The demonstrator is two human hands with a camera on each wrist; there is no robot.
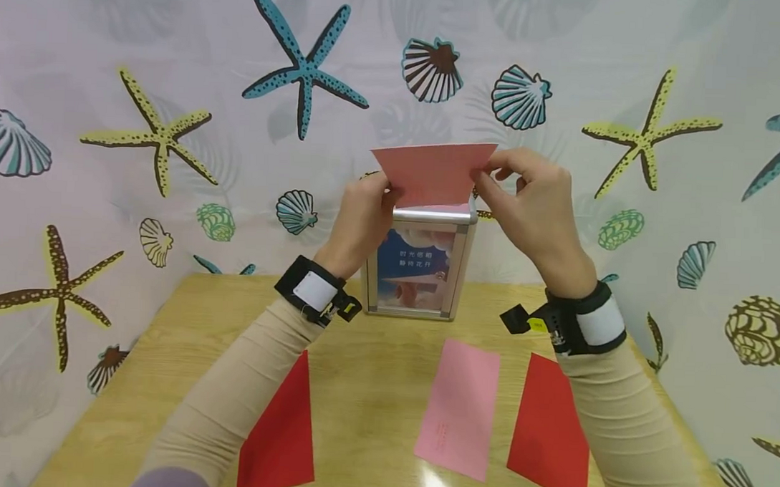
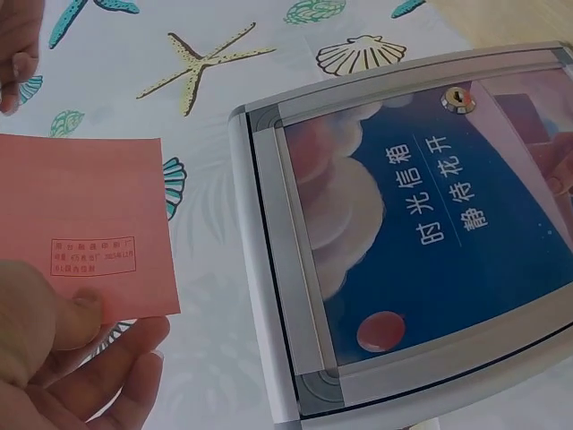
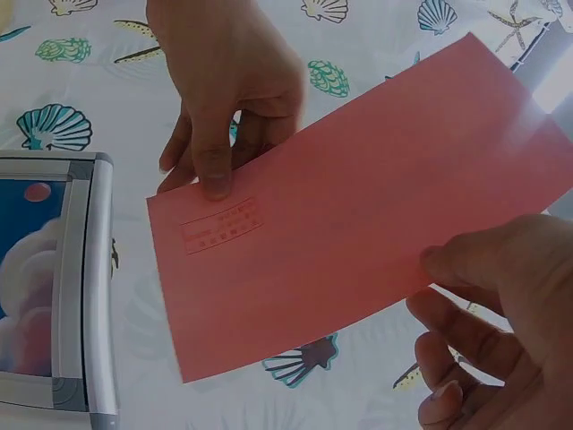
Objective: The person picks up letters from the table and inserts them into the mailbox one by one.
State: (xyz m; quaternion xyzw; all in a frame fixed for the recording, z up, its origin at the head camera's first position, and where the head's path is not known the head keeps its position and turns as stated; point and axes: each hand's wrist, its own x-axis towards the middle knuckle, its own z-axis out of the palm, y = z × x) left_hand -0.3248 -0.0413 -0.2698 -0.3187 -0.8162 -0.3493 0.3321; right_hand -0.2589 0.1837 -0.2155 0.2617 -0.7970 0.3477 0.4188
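A pink envelope [image 1: 434,175] is held up by both hands over the top of a silver-framed mailbox [image 1: 418,266]. My left hand [image 1: 365,210] pinches its left end near the lower corner, and my right hand [image 1: 530,198] pinches the right side between thumb and fingers. In the left wrist view, a small boxed print marks the envelope [image 2: 107,197] near the left thumb, and a round lock [image 2: 458,99] shows on the mailbox front. From the right wrist, the envelope [image 3: 349,224] appears tilted, with the mailbox [image 3: 94,287] beside it. The mailbox's top opening is hidden behind the envelope.
On the wooden table [image 1: 366,386] lie another pink envelope [image 1: 461,411], a red envelope [image 1: 287,430] partly under the left forearm in view, and a second red one [image 1: 548,428] beside the right forearm. A sea-patterned cloth [image 1: 372,28] hangs behind and at both sides.
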